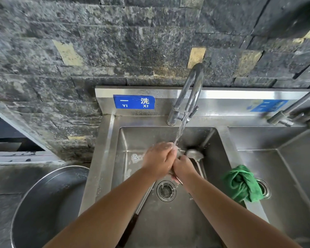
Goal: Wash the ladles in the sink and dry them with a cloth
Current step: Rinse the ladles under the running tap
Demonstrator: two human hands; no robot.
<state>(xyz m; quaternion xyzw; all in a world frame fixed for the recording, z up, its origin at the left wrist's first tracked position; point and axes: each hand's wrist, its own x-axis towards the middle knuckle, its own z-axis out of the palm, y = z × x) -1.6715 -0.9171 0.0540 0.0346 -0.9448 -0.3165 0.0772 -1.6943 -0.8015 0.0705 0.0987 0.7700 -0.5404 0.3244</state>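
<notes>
Under the curved steel faucet (190, 90) | both hands (157, 159) (183, 167), fingers curled round a steel ladle (194, 154) | risk: wet grip slips, ladle drops.

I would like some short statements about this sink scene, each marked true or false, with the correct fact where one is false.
1. Water is running from the faucet onto the hands. True.
2. The green cloth lies in the round metal basin. False: it hangs over the divider between the two sink compartments.
3. Both hands, the left hand and the right hand, are together under the stream. True.
4. A ladle lies in the left sink compartment, just beside the right hand. True.
5. The blue sign is fixed to the stone wall. False: it is on the sink's steel backsplash.
</notes>
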